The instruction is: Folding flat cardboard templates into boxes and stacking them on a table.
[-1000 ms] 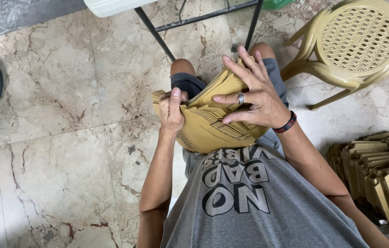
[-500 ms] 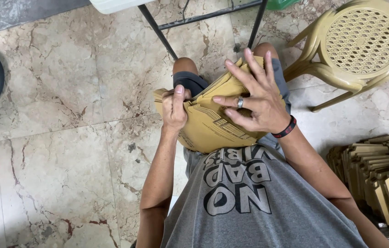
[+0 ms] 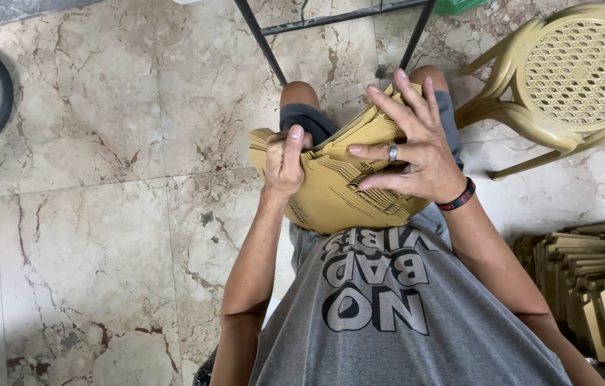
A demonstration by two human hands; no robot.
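Head view: left hand (image 3: 284,163) grips bag stack (image 3: 338,187); right hand (image 3: 417,154) splayed atop; long axis left-right.

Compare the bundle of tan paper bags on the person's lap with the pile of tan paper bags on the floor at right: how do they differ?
The lap bundle of tan paper bags is gripped by the left hand and pressed by the right hand; the floor pile of tan paper bags is untouched. The lap bundle fans out at an angle, while the floor pile sits in rows. Both look like the same tan paper.
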